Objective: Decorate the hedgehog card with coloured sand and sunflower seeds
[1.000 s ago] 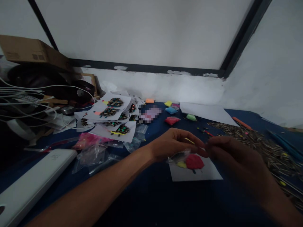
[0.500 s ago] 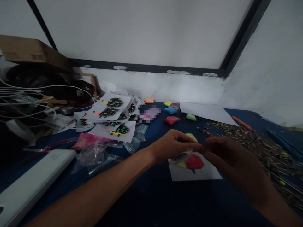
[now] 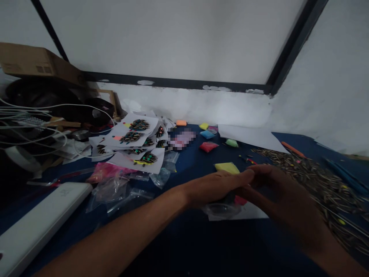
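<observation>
- Lower right of centre now: the white paper sheet [image 3: 256,213] lies flat on the dark blue surface [image 3: 184,242], and it's being covered! The left hand [image 3: 211,188] has dropped over it, so its raised red shape [image 3: 240,200] shows only as a small bright patch; I'd judge the work close over the sheet.
- The crumpled, clear plastic bag [image 3: 221,211] has come down too, thin, glossy and see-through, just under that hand, over the sheet's left part.
- Left hand: fingers stretched rightward, nearly flat; can't tell whether they grip the bag.
- Right hand [image 3: 250,181]: curled, a gap between thumb and fingers, tips right by the left fingertips; anything pinched there is hidden.
- Just behind them, the flat yellow packet [image 3: 227,168] is now in fuller view.
- Farther, right of centre: red [image 3: 208,146], blue [image 3: 207,134] and green packets [image 3: 231,143].
</observation>
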Available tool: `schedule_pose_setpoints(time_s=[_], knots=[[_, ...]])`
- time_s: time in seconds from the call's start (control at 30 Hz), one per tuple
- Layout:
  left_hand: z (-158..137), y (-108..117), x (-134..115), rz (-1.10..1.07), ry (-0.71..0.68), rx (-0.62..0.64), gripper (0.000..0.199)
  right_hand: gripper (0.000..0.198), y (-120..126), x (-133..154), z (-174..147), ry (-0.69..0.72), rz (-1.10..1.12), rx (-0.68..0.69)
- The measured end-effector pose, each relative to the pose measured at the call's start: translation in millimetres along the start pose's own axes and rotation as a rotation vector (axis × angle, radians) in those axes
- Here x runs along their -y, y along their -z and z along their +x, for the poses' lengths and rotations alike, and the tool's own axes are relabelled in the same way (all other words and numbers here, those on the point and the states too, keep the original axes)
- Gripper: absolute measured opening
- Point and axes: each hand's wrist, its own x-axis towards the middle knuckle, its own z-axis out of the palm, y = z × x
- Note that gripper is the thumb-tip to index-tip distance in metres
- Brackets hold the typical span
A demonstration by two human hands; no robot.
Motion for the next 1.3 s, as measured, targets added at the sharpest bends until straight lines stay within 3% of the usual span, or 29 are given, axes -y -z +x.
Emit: schedule_pose_setpoints(time_s=[0.17, 0.27, 0.33, 0.47, 0.57, 0.7, 1.3], knots=[[-2.1, 8.4, -4.6, -0.057, -0.022, 0.037, 0.052, 0.047, 5.1, -8.5, 3.3, -0.077, 0.086, -0.009], [-1.9, 10.5, -7.2, -0.077, -0.024, 0.047, 0.029, 0.046, 5.7, -11.0, 3.9, -0.072, 0.125, -0.019], [-1.4, 9.0, -8.9, -0.082, -0.005, 0.037, 0.018, 0.037, 4.3, -10.3, 3.1, -0.001, 0.147, -0.016], [1.3, 8.8, -6.4, -0.130, -0.013, 0.057, 0.022, 0.009, 2.5, -8.3, 0.3, 0.245, 0.121, -0.029], [4.9, 13.6, 1.1, -0.171, -0.036, 0.066, 0.020, 0.004, 3.9, -8.5, -1.8, 0.339, 0.055, -0.051], [7.9, 18.2, 9.1, -0.150, -0.082, 0.099, 0.011, 0.005, 5.6, -10.0, -4.4, 0.334, -0.009, -0.101], [8.5, 15.7, 11.7, -0.162, -0.148, 0.136, 0.014, 0.006, 4.3, -7.4, -8.3, 0.339, 0.028, -0.094]])
